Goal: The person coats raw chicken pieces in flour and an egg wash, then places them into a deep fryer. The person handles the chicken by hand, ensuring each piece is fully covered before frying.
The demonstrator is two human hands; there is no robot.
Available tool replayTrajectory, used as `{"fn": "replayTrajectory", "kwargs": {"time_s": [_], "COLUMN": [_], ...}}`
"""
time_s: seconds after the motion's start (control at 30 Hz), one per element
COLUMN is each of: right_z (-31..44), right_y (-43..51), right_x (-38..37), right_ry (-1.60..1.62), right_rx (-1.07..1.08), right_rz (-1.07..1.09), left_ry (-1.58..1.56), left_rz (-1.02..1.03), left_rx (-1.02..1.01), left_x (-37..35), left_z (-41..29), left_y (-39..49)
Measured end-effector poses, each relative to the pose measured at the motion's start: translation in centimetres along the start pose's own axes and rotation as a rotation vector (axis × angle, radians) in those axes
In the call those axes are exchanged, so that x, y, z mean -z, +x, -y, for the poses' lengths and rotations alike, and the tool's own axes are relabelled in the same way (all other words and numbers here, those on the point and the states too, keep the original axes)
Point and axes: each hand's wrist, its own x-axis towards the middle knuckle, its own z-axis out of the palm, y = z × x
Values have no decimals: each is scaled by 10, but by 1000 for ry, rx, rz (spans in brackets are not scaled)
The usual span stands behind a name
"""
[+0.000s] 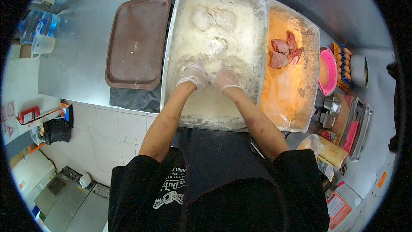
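Observation:
Both my hands wear clear plastic gloves and are pushed into a large metal tray of pale flour. My left hand sits left of the tray's middle, and my right hand is close beside it. Flour hides the fingers of both, so what they may be holding does not show. Just beyond them lies a flour-covered lump. Farther back, coated lumps rest partly sunk in the flour. To the right, several raw meat pieces lie on orange powder in a second metal tray.
A brown serving tray lies left on black plastic. At right stand a pink basket, eggs in cartons, a metal pot and small metal containers. Far left are bottled water and a white bucket.

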Motion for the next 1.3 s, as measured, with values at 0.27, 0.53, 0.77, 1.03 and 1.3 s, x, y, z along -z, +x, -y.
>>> {"fn": "replayTrajectory", "kwargs": {"time_s": [0.27, 0.53, 0.77, 1.03, 1.3], "right_z": [-21, -27, -31, -35, -10], "right_y": [-24, -60, -63, -48, 13], "right_x": [-11, 38, -5, 17, -17], "right_ry": [39, 16, -192, 54, -284], "right_rx": [113, 391, -5, 51, 411], "right_rz": [205, -124, 267, 193, -95], "left_ry": [-40, 13, 74, -100, 46], "left_rz": [146, -519, 135, -185, 59], "left_rx": [-75, -368, -250, -48, -127], "left_x": [-27, 47, -13, 1, 35], "left_z": [-5, -5, -13, -4, -1], "left_y": [-38, -64, -70, -26, 2]}}
